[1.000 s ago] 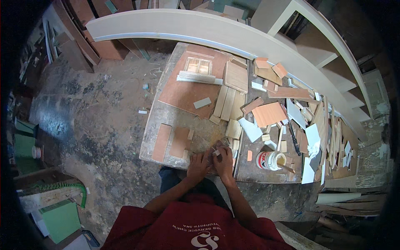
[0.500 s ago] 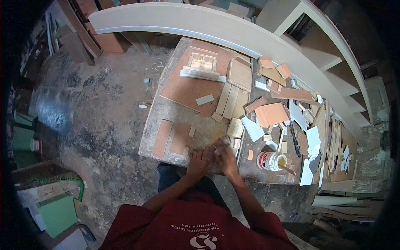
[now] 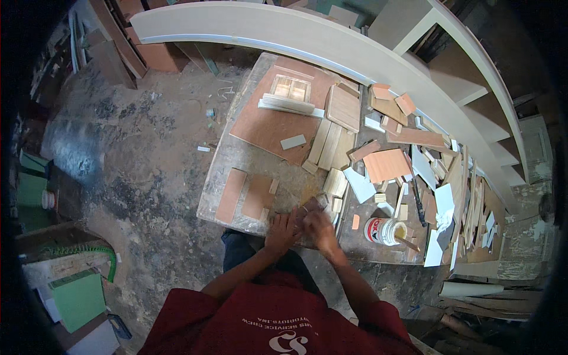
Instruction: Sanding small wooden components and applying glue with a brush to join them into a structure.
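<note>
Both my hands work close together at the near edge of the worktable [image 3: 207, 204]. The fingers of my left hand [image 3: 281, 232] are bent down over something small at the edge, which they mostly hide. Just to its right, my right hand [image 3: 320, 228] is closed and slightly blurred, its fingertips by a small dark brown piece [image 3: 315, 203]; what it grips is hard to make out. Left of my hands lie a brown wood strip [image 3: 231, 195] and a brown panel [image 3: 255, 194] with small blocks along its right side. Pale wood blocks [image 3: 335, 183] sit just beyond my right hand.
An open white tub [image 3: 381, 231] with a stick in it stands right of my hands. Wood and white offcuts [image 3: 387, 165] crowd the table's right side. A thin brown sheet [image 3: 272, 127] bears a small wooden frame [image 3: 290, 89]. A long curved pale panel [image 3: 266, 26] spans the far side.
My right hand has shifted slightly, and the dark brown piece at its fingertips shows more plainly. My left hand stays in nearly the same place. The whole view has moved a little.
</note>
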The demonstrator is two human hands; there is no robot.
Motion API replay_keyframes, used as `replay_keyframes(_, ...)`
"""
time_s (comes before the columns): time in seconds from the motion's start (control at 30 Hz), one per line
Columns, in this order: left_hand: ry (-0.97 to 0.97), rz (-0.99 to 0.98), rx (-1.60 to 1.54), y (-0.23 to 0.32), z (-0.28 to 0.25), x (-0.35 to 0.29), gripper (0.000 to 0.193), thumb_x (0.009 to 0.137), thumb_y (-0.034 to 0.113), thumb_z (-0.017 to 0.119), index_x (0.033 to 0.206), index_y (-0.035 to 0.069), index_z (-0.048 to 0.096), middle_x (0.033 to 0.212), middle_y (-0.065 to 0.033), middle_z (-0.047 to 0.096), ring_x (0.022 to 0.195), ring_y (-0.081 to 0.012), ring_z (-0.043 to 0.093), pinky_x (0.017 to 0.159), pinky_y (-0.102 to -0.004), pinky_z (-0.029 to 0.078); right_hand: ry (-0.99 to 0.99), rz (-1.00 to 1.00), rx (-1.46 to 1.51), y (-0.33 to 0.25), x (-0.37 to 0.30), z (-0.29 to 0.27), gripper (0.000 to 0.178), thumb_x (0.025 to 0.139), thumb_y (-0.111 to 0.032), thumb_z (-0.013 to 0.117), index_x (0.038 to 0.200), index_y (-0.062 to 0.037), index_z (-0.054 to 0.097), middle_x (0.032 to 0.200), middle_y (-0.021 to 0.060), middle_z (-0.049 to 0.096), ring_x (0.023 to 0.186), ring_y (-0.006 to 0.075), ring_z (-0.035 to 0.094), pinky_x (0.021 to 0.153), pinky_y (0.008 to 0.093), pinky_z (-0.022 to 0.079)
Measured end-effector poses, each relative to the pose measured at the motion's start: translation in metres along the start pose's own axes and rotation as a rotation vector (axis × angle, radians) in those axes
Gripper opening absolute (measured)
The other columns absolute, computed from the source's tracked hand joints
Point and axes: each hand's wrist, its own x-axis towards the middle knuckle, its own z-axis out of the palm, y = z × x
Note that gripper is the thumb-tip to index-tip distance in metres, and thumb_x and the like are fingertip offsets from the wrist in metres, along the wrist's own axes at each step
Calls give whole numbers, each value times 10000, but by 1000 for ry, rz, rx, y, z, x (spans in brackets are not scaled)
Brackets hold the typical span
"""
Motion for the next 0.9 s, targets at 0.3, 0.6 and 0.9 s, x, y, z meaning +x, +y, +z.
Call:
replay_keyframes(0.3, 15, 15, -57, -3, 5, -1, 897, 738, 346, 710, 1440, 0, 270, 1016, -168, 503, 903, -330, 486, 812, -460, 415, -118, -21, 24, 10, -3, 5, 332, 728, -21, 685, 1047, -39, 594, 1064, 194, 548, 1008, 379, 523, 834, 447, 451)
replay_keyframes(0.6, -19, 24, 14, 1, -5, 2, 876, 751, 377, 703, 1411, -31, 297, 1023, -179, 489, 925, -347, 477, 836, -466, 412, 34, 302, 39, -9, 28, -21, 274, 729, 3, 677, 990, -14, 595, 1028, 171, 552, 969, 378, 535, 815, 439, 463)
replay_keyframes(0.9, -3, 33, 35, 1, 0, 2, 885, 757, 411, 688, 1427, -9, 290, 985, -158, 496, 909, -327, 485, 836, -453, 415, 70, 300, 29, -1, 12, -4, 315, 715, 11, 669, 1019, -19, 594, 991, 169, 552, 918, 366, 547, 797, 412, 474)
